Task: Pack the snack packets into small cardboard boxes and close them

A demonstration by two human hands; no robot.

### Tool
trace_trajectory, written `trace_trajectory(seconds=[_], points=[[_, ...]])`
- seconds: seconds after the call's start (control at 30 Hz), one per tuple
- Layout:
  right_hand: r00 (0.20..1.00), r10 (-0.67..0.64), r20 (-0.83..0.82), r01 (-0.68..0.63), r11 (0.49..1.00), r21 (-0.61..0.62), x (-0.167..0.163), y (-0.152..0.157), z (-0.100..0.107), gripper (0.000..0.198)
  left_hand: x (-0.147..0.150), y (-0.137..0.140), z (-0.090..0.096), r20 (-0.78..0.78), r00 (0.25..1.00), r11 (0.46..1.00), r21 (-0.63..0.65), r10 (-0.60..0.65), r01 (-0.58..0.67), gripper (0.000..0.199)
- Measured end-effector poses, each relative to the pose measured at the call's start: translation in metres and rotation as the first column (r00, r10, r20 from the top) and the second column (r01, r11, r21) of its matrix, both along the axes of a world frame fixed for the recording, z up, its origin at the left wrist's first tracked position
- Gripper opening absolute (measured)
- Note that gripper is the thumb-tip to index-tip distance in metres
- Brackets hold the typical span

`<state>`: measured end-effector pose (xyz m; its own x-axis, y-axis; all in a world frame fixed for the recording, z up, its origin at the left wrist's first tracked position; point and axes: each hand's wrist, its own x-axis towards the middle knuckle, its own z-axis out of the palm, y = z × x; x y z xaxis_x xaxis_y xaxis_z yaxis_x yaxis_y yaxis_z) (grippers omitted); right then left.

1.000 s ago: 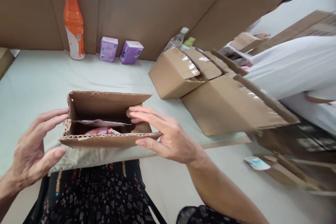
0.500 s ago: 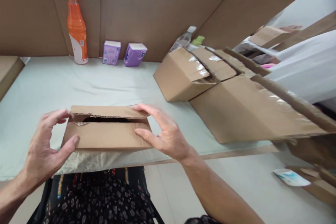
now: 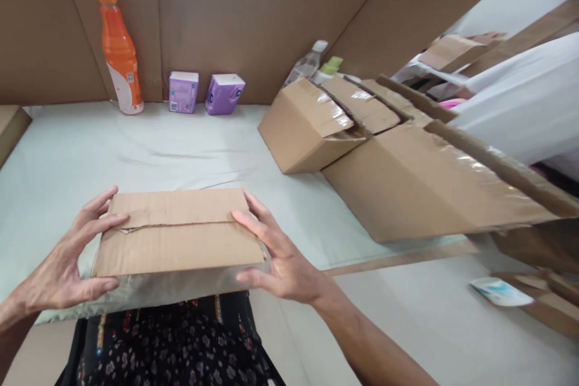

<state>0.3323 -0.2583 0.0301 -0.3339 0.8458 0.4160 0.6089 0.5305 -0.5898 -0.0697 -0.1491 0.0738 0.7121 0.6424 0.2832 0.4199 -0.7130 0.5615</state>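
Note:
A small cardboard box [image 3: 181, 247] lies near the front edge of the table, its two top flaps folded down and meeting at a seam. My left hand [image 3: 67, 253] is curved round its left end, index fingertip on the far flap and thumb by the near left corner. At the right end, my right hand [image 3: 280, 253] has one finger pressed on the flap by the seam and others behind the far corner. Its thumb is held apart, below the near edge. Whatever the box contains is hidden under the flaps.
Along the back cardboard wall stand an orange drink bottle [image 3: 121, 51] and two purple tissue packs [image 3: 183, 92]. Larger open cardboard boxes [image 3: 407, 187] fill the right side, with a clear bottle [image 3: 307, 63] and a green-capped bottle [image 3: 330, 68] behind. Another box [image 3: 11, 126] sits at the left edge.
The raised far flap has come down, covering the dark gap in the box top. My fingers have shifted onto the flaps, and the view has moved slightly right.

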Motion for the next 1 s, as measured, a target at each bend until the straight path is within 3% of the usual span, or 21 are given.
trace_trajectory(seconds=[0.13,0.3,0.4,0.5,0.67,0.83,1.0], points=[[1.000,0.007,-0.022,-0.006,1.000,0.018,-0.018,0.033,0.005,0.086,-0.015,-0.001,0.008,0.113,0.990,0.995,0.028,0.090,-0.094,0.056],[0.994,0.087,-0.059,-0.079,0.989,0.128,-0.034,0.077,0.023,0.083,-0.031,0.009,0.021,0.206,0.948,0.964,0.058,0.243,-0.259,0.052],[0.999,0.012,-0.032,-0.007,0.991,0.134,-0.016,0.069,0.019,0.080,-0.010,0.022,0.009,0.235,0.958,0.984,0.039,0.162,-0.176,0.052],[0.995,-0.100,0.026,0.096,0.988,0.120,0.017,0.038,0.007,0.078,0.027,0.034,-0.005,0.193,0.981,0.999,0.006,0.034,-0.036,0.053],[0.980,-0.175,0.093,0.165,0.980,0.107,0.059,0.010,0.008,0.090,0.075,0.049,-0.005,0.109,0.988,0.994,0.016,-0.112,0.111,0.051],[0.997,-0.065,0.050,0.062,0.996,0.059,0.067,0.034,0.015,0.091,0.080,0.058,-0.004,0.103,0.989,0.994,0.000,-0.108,0.109,0.049],[0.992,-0.127,-0.021,0.128,0.971,0.202,0.061,0.032,0.010,0.072,0.086,0.062,-0.012,0.095,0.993,0.997,-0.030,-0.069,0.072,0.055]])
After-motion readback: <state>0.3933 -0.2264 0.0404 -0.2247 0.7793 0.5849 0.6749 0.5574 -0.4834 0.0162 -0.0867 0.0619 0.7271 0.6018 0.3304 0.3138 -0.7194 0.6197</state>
